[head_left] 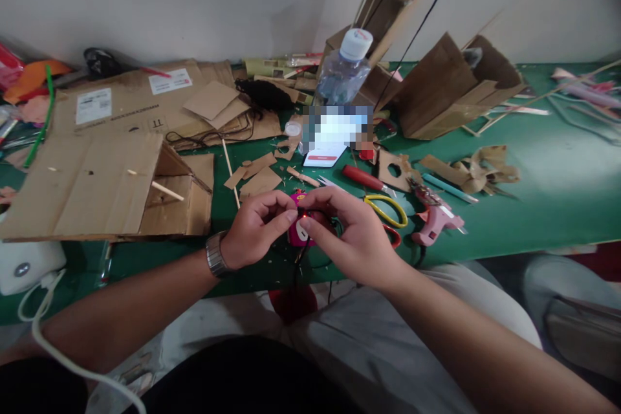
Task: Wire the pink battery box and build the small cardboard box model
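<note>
My left hand [257, 226], with a metal watch at the wrist, is closed in a pinch near the table's front edge. My right hand [349, 229] meets it from the other side, thumb and forefinger pressed together. Between the fingertips runs a thin black cord [306, 247], which hangs down over the edge; its pinched part is mostly hidden. Just behind lies a small magenta device [295, 236] with a white oval, partly covered by my fingers. A small red light glows between my thumbs. Yellow-handled scissors [388, 207] rest beside my right hand.
A cardboard house shape [82, 187] stands at left, near flat cardboard [130, 110]. Behind my hands are a lit phone [323, 154] and a plastic bottle [342, 74]. A red-handled tool [361, 178], a pink glue gun [436, 223] and a cardboard box [436, 90] are at right.
</note>
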`<state>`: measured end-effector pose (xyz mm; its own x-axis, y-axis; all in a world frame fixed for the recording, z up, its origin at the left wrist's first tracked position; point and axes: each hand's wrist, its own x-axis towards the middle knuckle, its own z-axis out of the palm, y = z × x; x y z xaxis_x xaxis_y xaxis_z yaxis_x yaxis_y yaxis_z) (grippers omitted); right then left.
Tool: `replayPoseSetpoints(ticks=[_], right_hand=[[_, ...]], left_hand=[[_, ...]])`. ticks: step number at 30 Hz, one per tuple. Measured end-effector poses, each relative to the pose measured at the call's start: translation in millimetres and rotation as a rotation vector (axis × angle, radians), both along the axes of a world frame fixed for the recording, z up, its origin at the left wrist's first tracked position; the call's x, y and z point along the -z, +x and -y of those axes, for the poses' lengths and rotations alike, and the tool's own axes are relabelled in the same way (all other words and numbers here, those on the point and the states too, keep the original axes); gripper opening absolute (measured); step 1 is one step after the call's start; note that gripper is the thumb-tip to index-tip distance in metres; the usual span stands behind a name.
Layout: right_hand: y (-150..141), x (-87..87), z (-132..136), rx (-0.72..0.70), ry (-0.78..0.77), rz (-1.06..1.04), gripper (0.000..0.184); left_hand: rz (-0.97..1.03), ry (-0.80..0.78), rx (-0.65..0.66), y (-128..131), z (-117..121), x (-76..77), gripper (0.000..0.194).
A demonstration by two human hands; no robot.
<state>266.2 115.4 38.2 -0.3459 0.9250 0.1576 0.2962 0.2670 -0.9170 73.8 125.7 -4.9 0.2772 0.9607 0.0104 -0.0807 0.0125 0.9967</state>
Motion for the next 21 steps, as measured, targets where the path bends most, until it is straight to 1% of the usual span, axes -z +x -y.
replayPoseSetpoints(ticks=[2,4,7,12,19,21], right_hand=[[0.4,0.0,-1.1,0.004,0.074,0.055,0.006],[0.6,0.9,-2.0,0.009,0.116,0.084,0.006],[0.5,2.9,-1.9,0.001,0.094,0.081,0.008],[-0.4,5.2,0.4,-0.035,0.015,0.019,0.008],[-2.8,9.2,0.9,-0.08,-0.232,-0.226,0.008],[-3.3,10.2,0.6,-0.076,-0.279,-0.282,0.01]], left_hand=[[0.005,-0.005,0.0,0.2,0.0,0.9,0.027],[0.013,-0.009,0.002,0.3,0.1,1.9,0.026],[0.016,-0.011,0.007,0.2,0.2,2.6,0.025],[0.009,-0.013,0.013,0.5,0.4,2.1,0.028],[0.036,-0.004,0.01,1.5,0.4,2.4,0.027],[0.04,0.003,0.007,1.6,0.2,2.8,0.026]])
